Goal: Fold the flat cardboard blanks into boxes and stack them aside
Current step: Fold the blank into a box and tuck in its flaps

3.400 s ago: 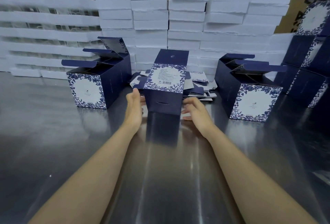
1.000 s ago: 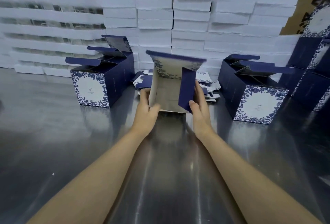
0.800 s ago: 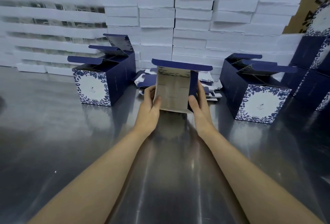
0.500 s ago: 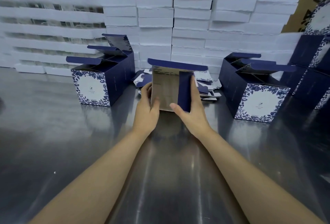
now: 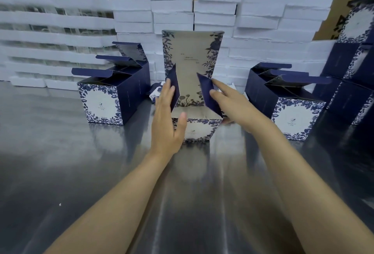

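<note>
A navy and white floral box (image 5: 199, 129) stands on the steel table (image 5: 81, 172) in front of me, its lid flap (image 5: 191, 55) upright and showing a grey printed inside. My left hand (image 5: 168, 120) lies flat against the box's left side, fingers straight on the left navy side flap, thumb on the front face. My right hand (image 5: 232, 101) touches the right side flap (image 5: 208, 93) with straight fingers. Behind the box lies a pile of flat blanks (image 5: 155, 89), mostly hidden.
Two folded open-topped boxes stand on the table, one at the left (image 5: 113, 95) and one at the right (image 5: 287, 103). More navy boxes (image 5: 352, 67) are stacked at the far right. White foam trays (image 5: 182, 12) form a wall behind, with brown cartons above.
The box, held up with its inside toward me, now stands on the table with its lid flap up. Both hands moved from gripping its sides to pressing the two side flaps.
</note>
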The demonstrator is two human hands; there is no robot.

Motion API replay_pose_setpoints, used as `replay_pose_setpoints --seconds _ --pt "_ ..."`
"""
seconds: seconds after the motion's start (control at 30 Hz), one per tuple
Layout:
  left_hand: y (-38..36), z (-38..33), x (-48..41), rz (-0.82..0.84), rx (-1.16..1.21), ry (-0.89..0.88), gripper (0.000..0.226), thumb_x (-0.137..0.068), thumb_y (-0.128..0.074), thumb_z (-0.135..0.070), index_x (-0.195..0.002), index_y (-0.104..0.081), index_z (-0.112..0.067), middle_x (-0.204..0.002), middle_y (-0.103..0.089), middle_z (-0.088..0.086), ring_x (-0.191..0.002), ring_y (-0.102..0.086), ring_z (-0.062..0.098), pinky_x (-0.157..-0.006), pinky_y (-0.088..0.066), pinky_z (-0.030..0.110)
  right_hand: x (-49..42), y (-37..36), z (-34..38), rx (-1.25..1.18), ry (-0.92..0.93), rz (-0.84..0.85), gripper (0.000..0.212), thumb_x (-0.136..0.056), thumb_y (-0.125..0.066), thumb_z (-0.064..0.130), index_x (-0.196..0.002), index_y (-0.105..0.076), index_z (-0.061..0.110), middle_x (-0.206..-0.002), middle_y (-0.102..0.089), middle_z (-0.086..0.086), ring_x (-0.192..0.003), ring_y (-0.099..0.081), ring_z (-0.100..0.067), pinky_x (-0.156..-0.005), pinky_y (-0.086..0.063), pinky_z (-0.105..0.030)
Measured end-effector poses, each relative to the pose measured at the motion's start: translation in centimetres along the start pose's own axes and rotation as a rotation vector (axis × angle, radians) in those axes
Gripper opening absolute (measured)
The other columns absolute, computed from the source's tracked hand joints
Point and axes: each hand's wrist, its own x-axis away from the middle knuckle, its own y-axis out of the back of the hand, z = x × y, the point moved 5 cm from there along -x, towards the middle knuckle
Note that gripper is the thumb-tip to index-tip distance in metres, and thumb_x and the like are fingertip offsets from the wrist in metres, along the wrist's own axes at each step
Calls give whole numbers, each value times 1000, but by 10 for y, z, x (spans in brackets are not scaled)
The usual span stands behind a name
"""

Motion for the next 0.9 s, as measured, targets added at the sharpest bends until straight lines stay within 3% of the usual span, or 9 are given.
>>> replay_pose_setpoints --seconds 0.1,0.2,0.33,0.47,0.53,0.6,0.7,0.83,0.9 --pt "-1 4 -3 19 19 40 43 -97 -40 -24 -135 -49 -7 -150 -40 7 -145 -25 20 -115 -26 50 1 -2 -1 101 -15 6 54 -98 -44 37 -149 -28 41 -121 -61 -9 -110 -58 -24 -94 -50 -40" --pt "3 8 -5 16 -53 -1 35 -96 -39 -25 -108 -63 -3 -131 -57 8 -140 -34 24 -114 -29 38 1 -4 0 148 21 -14 59 -97 -47 31 -151 -25 38 -138 -49 -3 -120 -51 -21 -100 -45 -37" --pt "8 4 -8 -69 -128 -88 36 -96 -37 -19 -83 -66 -2 -98 -64 8 -121 -46 22 -103 -32 23 0 2 -2 -3 -17 -77 63 -93 -54 19 -150 -29 32 -118 -55 7 -100 -56 -14 -79 -49 -18" --pt "11 -8 -13 -118 -176 -60 35 -93 -38 -16 -74 -66 -7 -84 -62 -4 -106 -51 20 -87 -37 13 1 5 -7 -171 -123 -87 56 -90 -59 11 -144 -42 18 -85 -63 16 -90 -66 -17 -77 -59 -46" --pt "15 -10 -29 -129 -113 86 26 -86 -43 -21 -68 -61 -20 -74 -56 -18 -91 -54 11 -69 -41 17 1 9 -3 -155 -126 -83 43 -88 -57 3 -129 -57 14 -81 -70 9 -76 -69 -16 -58 -61 -38" --pt "17 -1 -54 -71 91 346 23 -82 -51 -25 -61 -57 -27 -61 -56 -16 -68 -53 3 -61 -43 25 1 16 -1 -76 -131 -51 34 -85 -56 -1 -113 -65 16 -83 -72 -1 -71 -67 -20 -48 -57 -29" --pt "18 15 -78 140 65 606 23 -83 -71 -29 -68 -54 -22 -62 -51 -9 -53 -47 4 -54 -41 21 -1 22 3 112 -91 -76 13 -81 -54 -2 -85 -65 6 -66 -52 -7 -57 -52 -22 -37 -45 -18" --pt "11 31 -67 369 -83 822 29 -86 -67 -27 -70 -47 -16 -72 -56 7 -65 -52 21 -63 -43 29 -6 14 6 306 -99 -53 32 -84 -57 5 -110 -59 -14 -82 -57 -21 -55 -56 -33 -45 -52 -29" --pt "11 32 -60 500 -48 937 19 -88 -62 -23 -75 -53 -12 -72 -57 12 -59 -54 19 -59 -45 27 -9 12 3 326 -145 24 24 -84 -56 8 -92 -60 -14 -71 -51 -15 -51 -52 -27 -50 -51 -31"
